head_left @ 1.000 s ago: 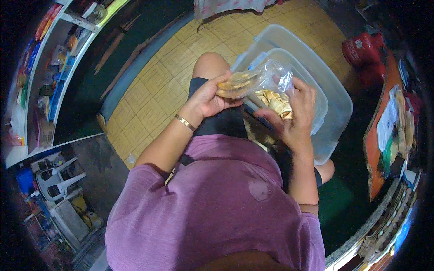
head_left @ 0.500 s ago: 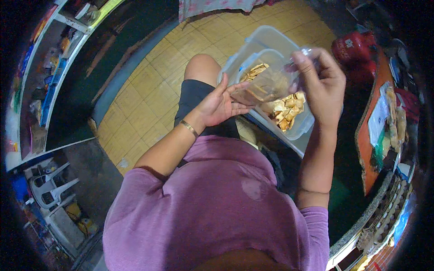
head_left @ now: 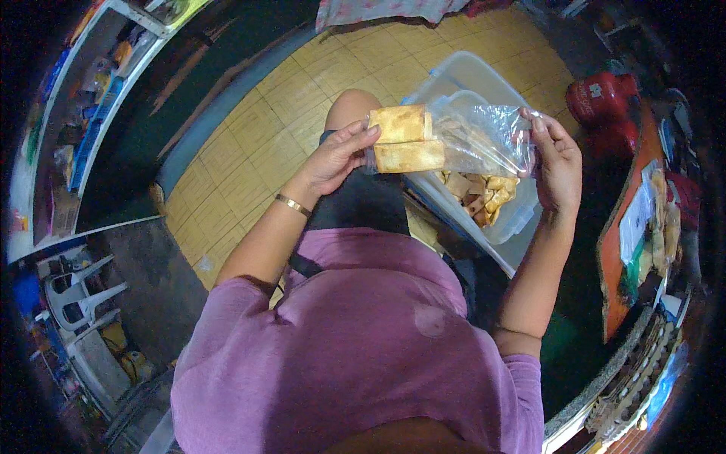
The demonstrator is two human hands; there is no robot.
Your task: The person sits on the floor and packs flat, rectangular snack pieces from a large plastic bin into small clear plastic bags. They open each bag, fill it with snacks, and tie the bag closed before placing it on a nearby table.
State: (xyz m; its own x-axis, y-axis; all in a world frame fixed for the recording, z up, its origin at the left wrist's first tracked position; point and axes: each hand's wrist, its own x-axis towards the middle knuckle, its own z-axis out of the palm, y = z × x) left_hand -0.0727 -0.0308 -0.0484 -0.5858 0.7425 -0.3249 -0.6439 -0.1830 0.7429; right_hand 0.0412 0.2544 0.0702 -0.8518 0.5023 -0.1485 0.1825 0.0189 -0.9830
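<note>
On the left side I see a white shelf (head_left: 136, 17) with many small goods on it, and lower down there is a white plastic chair (head_left: 85, 296). Next comes the yellow tiled floor (head_left: 234, 166). The person's left hand (head_left: 334, 163), with a gold-coloured bracelet (head_left: 293, 204) on its wrist, is closed on the left end of a clear plastic bag (head_left: 454, 144). In this end of the bag there are flat yellow-brown pieces (head_left: 408, 157), lying side by side. The bag is spread between the two hands, in front of the purple shirt (head_left: 363, 333) and partly over the dark shorts (head_left: 352, 208). Its clear part is above a big see-through tub (head_left: 469, 72), in which a smaller box (head_left: 518, 219) stands. Loose pieces (head_left: 484, 198) of similar colour are in this box, partly covered by the bag from my view. The right hand (head_left: 558, 163) pinches the right end of the bag with thumb and fingers. Farther right are a red container (head_left: 605, 106) and an orange-brown board (head_left: 624, 250).
</note>
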